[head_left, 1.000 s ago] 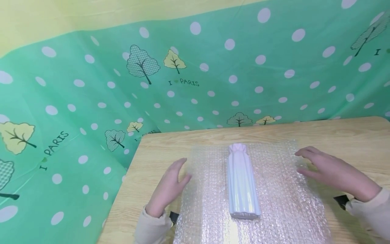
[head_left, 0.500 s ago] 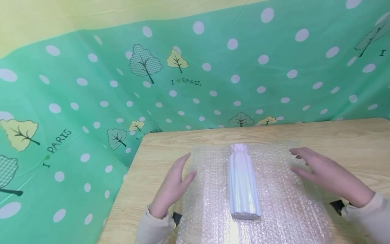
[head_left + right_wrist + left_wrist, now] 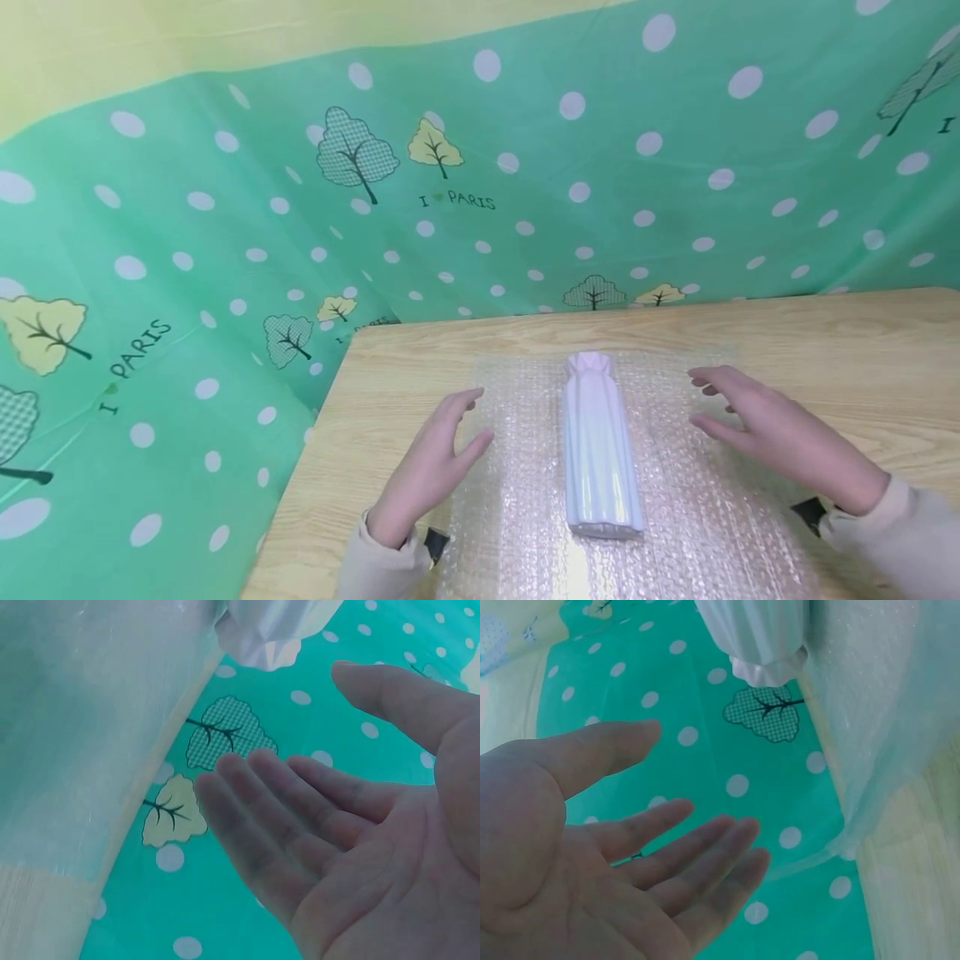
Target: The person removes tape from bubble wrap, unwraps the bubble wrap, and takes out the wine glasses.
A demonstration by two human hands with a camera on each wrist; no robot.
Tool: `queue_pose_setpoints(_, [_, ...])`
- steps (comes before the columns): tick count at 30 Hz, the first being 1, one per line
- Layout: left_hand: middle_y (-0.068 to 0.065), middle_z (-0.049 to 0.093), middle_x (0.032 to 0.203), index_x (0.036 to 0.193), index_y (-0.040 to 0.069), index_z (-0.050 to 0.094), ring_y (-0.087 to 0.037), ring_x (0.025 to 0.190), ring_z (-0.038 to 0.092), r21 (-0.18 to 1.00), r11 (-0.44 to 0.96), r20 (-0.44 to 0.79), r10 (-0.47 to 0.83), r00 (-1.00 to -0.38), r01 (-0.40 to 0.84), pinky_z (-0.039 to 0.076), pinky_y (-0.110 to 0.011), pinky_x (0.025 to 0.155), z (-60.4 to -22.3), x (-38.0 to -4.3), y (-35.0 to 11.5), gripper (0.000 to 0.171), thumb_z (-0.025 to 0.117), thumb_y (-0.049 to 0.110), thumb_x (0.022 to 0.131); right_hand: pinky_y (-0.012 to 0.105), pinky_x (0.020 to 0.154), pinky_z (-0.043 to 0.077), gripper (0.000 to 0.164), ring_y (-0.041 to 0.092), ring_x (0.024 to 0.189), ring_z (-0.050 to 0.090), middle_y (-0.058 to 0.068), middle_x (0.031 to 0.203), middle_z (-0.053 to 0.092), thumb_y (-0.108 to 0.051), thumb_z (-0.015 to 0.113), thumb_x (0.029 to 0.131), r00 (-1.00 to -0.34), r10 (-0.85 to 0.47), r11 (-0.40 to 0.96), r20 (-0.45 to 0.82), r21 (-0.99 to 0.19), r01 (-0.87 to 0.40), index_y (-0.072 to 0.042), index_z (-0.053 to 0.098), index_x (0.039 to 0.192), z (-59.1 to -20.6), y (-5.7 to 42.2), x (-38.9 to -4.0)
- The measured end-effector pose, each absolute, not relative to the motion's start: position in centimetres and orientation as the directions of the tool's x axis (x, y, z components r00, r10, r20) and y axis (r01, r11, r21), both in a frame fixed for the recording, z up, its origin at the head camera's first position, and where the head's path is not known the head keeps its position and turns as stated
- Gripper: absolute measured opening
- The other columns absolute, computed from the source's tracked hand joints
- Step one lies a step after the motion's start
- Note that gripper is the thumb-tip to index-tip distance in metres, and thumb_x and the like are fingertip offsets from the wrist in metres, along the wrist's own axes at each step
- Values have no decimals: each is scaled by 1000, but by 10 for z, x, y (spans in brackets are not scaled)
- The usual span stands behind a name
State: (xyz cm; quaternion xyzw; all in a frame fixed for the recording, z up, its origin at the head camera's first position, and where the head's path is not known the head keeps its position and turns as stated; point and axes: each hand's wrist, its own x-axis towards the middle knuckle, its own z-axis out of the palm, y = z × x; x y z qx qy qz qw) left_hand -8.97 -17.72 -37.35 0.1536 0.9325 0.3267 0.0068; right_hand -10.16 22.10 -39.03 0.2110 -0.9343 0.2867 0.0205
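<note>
Seemingly, you're at the reach.
Left hand [image 3: 429, 467], right hand [image 3: 774, 432]: empty, fingers loose, by bubble wrap's [image 3: 521, 475] side edges; next, probably close toward vase [image 3: 602, 450].

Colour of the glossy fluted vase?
Fluted vase: pale pink neck fading to pale blue; clearest in head view.

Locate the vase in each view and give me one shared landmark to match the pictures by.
Head: vase right of centre in the lower half, lying whole in view.
Left wrist: vase at the top edge, right of centre, partly cut off.
Right wrist: vase at the top edge, slightly right of centre, partly cut off.
Shared landmark: the bubble wrap, visible in all three.
</note>
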Motion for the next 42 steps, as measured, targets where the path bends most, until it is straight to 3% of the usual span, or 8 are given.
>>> queue_pose_setpoints(8, [-8,48,147,151,12,38,-27,132,50,631,729,-7,345,-939,263,45,-50,108,-373,-84,-172,64,58,42,99,59,88,54,67,38,114,60,22,135,57,-34,63,98,-909,-397,733,128,-552,-398,0,37,149,-388,205,-100])
queue_pose_setpoints(16, [-8,45,151,153,11,34,-25,136,47,595,743,-62,422,-904,306,40,-47,114,-368,-83,-158,75,48,59,98,61,90,53,69,39,116,59,23,139,54,-39,62,98,-912,-397,724,104,-574,-381,-1,36,149,-388,194,-96])
queue_pose_setpoints(26, [-4,46,152,151,13,38,-21,140,44,500,782,-166,508,-845,372,38,-43,116,-352,-73,-163,66,52,51,100,63,96,48,77,39,119,58,22,145,50,-43,60,98,-907,-413,719,77,-584,-377,-2,29,154,-391,184,-92])
queue_pose_setpoints(32, [-3,46,151,154,13,33,-18,131,52,568,734,-168,546,-821,372,44,-41,112,-355,-76,-158,71,50,55,99,63,95,49,75,39,120,59,23,144,51,-44,60,98,-911,-405,719,75,-590,-368,-1,32,153,-390,180,-90])
queue_pose_setpoints(42, [-9,51,146,154,10,32,-25,128,54,666,682,-120,499,-858,303,49,-44,105,-380,-92,-134,72,50,54,99,61,95,51,77,38,120,59,23,144,50,-50,55,99,-909,-411,684,65,-637,-354,-2,29,154,-393,164,-88])
